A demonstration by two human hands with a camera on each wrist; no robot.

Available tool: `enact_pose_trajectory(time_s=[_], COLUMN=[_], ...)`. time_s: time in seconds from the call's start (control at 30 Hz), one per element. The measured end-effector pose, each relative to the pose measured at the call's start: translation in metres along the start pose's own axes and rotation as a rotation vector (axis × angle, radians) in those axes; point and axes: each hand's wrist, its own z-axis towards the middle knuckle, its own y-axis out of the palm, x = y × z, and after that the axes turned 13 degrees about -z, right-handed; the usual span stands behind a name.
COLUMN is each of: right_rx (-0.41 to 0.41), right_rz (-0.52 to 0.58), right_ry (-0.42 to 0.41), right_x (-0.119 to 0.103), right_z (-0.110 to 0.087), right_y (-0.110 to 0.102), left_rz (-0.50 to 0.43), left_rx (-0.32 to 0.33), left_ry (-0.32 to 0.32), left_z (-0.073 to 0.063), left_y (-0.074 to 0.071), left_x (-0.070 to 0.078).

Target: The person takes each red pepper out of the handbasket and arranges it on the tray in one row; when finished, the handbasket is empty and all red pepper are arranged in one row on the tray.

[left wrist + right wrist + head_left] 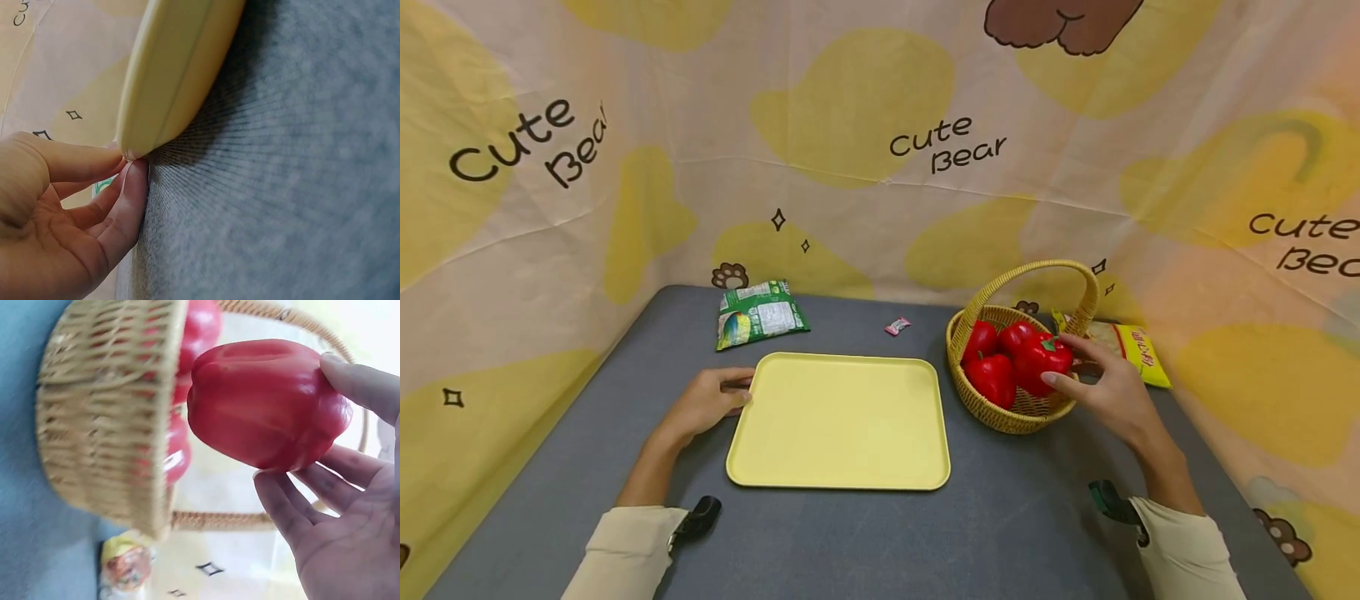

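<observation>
My right hand grips a glossy red bell pepper between thumb and fingertips. In the right wrist view the pepper is lifted above the rim of the wicker basket. Several more red peppers lie inside that basket, under its arched handle. My left hand is at the left edge of a flat yellow tray. Seen from the left wrist, thumb and index fingertips pinch the tray's rim at a corner, close over the grey tabletop.
A green snack bag lies behind the tray on the left. Near the back middle is a small pink wrapped candy. A yellow snack bag sits behind and right of the basket. Printed cloth hangs around the table.
</observation>
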Motion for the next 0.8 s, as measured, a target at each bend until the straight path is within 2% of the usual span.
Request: enact_pose_trajectory(time_s=[0.23, 0.33, 0.43, 0.8], right_rx=[0.018, 0.047, 0.068, -0.019], right_rz=[0.072, 0.126, 0.141, 0.142], right_ry=[-0.106, -0.186, -0.227, -0.321], right_x=[-0.026, -0.037, -0.049, -0.084], right_z=[-0.005, -0.005, -0.003, 0.012], right_y=[-0.002, 0.003, 0.011, 0.050], left_rz=[0.010, 0.008, 0.004, -0.004], left_rx=[-0.005, -0.003, -0.001, 0.000], left_ry=[0.006, 0.003, -0.002, 0.004], left_z=[0.001, 0.002, 0.002, -0.001], left_y=[-0.001, -0.002, -0.001, -0.001], left_x=[-0.001, -0.002, -0.002, -0.002])
